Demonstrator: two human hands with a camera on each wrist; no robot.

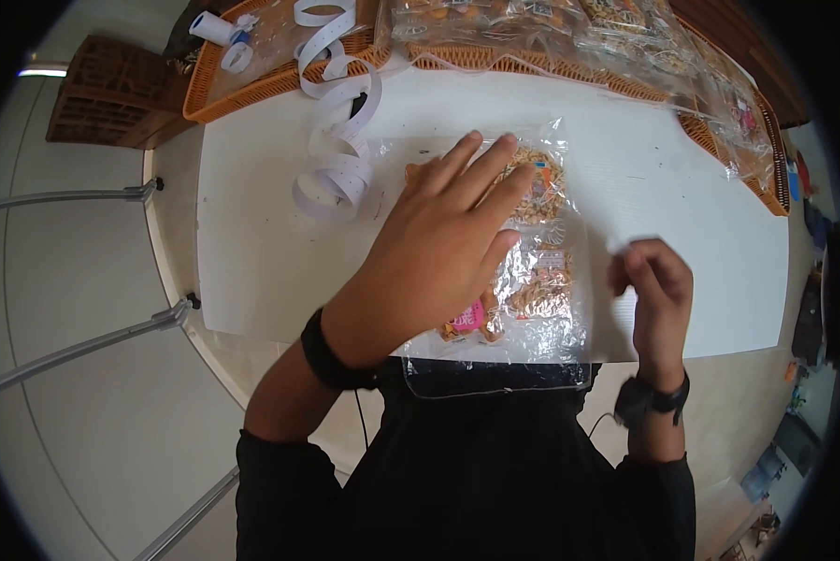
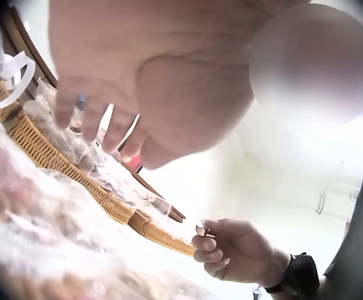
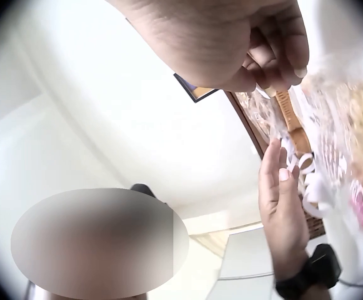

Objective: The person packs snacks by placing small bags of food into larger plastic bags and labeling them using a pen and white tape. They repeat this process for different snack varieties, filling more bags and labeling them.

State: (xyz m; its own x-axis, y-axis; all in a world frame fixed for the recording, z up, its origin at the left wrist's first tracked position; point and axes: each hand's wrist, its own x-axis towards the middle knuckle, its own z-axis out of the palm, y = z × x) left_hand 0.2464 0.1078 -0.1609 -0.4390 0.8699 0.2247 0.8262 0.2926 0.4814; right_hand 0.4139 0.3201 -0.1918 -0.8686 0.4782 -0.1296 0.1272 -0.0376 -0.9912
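On the white table lies a clear plastic bag (image 1: 569,327) holding several packets of snacks, one with a pink label (image 1: 466,319). My left hand (image 1: 429,243) is palm down with fingers spread over the bag's upper left part; whether it touches or hovers is unclear. To the right of the bag, my right hand (image 1: 658,294) is raised, fingers curled and thumb near the index finger. The left wrist view also shows the right hand (image 2: 241,250), with a small white spot at its fingertips; I cannot tell if that is a held scrap or a nail.
A curled white paper strip (image 1: 337,178) trails down from the wicker tray (image 1: 242,103) at the back left, where a white roll (image 1: 212,28) lies. Wicker trays of bagged snacks (image 1: 532,64) line the back, another tray (image 1: 770,192) the right. A dark wooden box (image 1: 111,93) stands left.
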